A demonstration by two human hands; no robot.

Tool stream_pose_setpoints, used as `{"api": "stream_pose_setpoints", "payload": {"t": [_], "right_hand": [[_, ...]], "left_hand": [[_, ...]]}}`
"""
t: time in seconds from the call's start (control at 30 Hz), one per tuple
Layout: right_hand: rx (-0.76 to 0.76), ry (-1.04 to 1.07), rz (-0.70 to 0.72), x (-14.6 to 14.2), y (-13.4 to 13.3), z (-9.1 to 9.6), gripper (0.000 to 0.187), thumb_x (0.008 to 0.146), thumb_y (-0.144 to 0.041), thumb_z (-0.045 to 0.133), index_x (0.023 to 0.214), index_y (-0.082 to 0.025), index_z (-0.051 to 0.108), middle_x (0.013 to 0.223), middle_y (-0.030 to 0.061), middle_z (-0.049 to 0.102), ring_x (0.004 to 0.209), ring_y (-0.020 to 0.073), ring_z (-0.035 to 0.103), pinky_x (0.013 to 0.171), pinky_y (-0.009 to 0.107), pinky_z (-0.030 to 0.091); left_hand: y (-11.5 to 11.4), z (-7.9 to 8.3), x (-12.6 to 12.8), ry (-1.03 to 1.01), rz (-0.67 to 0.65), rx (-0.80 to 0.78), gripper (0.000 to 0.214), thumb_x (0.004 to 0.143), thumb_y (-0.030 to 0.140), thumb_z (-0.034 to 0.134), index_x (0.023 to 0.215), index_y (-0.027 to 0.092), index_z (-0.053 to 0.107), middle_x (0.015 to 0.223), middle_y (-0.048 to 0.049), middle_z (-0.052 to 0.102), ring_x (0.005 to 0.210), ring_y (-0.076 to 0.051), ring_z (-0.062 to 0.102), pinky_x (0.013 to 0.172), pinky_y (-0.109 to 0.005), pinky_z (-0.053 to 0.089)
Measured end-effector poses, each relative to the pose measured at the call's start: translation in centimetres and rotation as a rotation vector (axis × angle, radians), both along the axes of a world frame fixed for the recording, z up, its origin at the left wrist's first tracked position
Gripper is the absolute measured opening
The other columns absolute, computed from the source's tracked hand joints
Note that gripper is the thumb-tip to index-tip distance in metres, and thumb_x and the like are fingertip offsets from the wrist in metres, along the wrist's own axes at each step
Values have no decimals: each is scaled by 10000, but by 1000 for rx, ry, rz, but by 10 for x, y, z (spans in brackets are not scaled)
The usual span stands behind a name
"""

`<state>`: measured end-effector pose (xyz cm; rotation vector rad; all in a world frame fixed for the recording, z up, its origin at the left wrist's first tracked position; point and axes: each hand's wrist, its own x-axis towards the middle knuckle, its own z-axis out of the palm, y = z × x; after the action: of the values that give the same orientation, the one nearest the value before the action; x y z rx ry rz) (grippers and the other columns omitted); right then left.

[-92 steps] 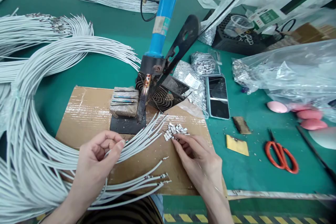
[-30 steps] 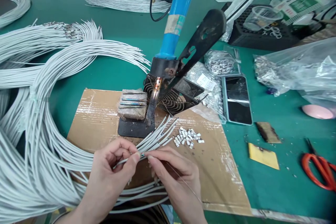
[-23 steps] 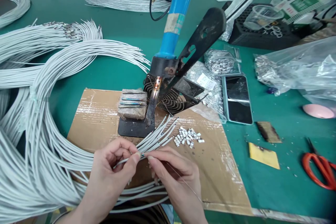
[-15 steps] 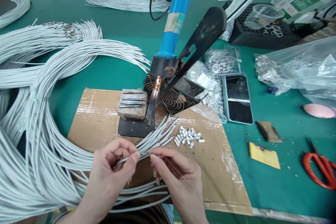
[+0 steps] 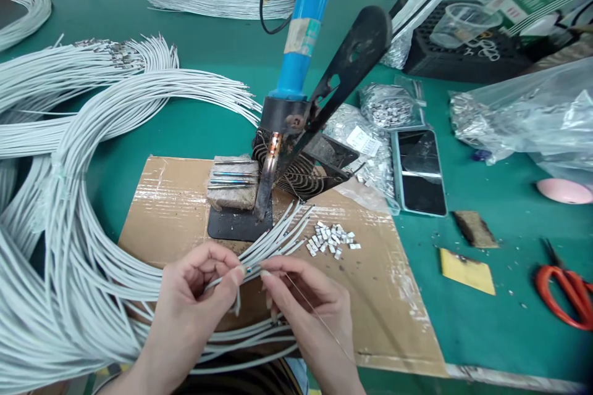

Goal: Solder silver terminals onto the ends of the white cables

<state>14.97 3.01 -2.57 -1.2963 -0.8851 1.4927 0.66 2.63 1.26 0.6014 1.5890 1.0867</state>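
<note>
Between thumb and index finger, my left hand pinches a white cable close to its end. My right hand is just to the right, thumb and index fingertips pressed together at that cable end. A thin solder wire runs from the right fingers down across the palm. Behind both hands lies a bunch of white cables, their ends fanned toward the back right. Small metal terminals are piled on the cardboard to the right of the cable ends.
A blue-handled soldering iron leans tip-down in a coil stand, beside a worn sponge block. Large cable bundles fill the left. At right are a phone, bagged metal parts, a yellow pad and red-handled scissors.
Both hands keep their pinch and have shifted very slightly left in view. The iron and its stand also appear slightly further left, as the camera has moved a little.
</note>
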Motion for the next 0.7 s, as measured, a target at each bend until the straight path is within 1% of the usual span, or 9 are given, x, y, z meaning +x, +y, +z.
{"api": "stream_pose_setpoints", "payload": {"t": [0.07,0.1,0.17,0.27,0.37,0.47,0.57,0.7], "right_hand": [[-34,19,-28,1,1,-1,51,841,-284,846,813,-243,832,617,-23,662,513,88,573,491,172,491],[-18,20,-31,1,1,-1,57,851,-285,838,812,-244,834,618,-23,658,515,88,579,492,172,493],[55,5,-17,2,3,-2,55,874,-264,816,836,-261,855,670,-16,674,534,84,588,501,172,491],[174,-37,16,4,6,-4,112,887,-223,806,891,-309,877,758,-7,720,601,90,626,535,172,505],[251,-66,64,5,10,-5,163,895,-203,800,915,-342,882,783,-2,755,699,116,688,601,175,545],[260,-80,101,5,11,-4,196,903,-186,789,930,-356,882,795,-2,772,727,121,710,626,171,559],[287,-85,84,4,11,-6,197,907,-188,790,948,-358,881,795,-8,769,710,115,705,607,164,554],[333,-110,52,2,8,-10,200,910,-184,790,972,-353,878,800,-11,766,699,113,701,600,164,553]], "left_hand": [[-1,-1,-2,-8,-23,0,147,708,239,845,683,155,727,576,37,602,545,-71,471,529,-151,340],[-2,-1,-2,-4,-34,-6,145,708,234,851,686,160,729,600,28,621,563,-76,489,537,-150,352],[-3,-1,-2,-3,-50,-14,139,710,228,856,691,173,730,663,8,676,592,-85,529,543,-148,375],[-4,1,1,-27,-55,5,134,717,215,851,680,185,726,768,-9,747,643,-93,601,573,-136,431],[-4,1,2,-12,-60,27,143,736,192,839,658,183,719,768,-1,752,633,-81,617,564,-113,444],[-5,-3,1,10,-98,105,136,759,157,825,673,191,725,783,1,759,644,-88,654,590,-113,488],[-6,-6,-1,6,-110,139,145,797,145,800,690,204,723,790,10,758,688,-100,699,641,-118,527],[-6,-6,1,9,-88,119,162,808,137,783,677,205,715,796,15,759,701,-95,709,653,-109,527]]}}
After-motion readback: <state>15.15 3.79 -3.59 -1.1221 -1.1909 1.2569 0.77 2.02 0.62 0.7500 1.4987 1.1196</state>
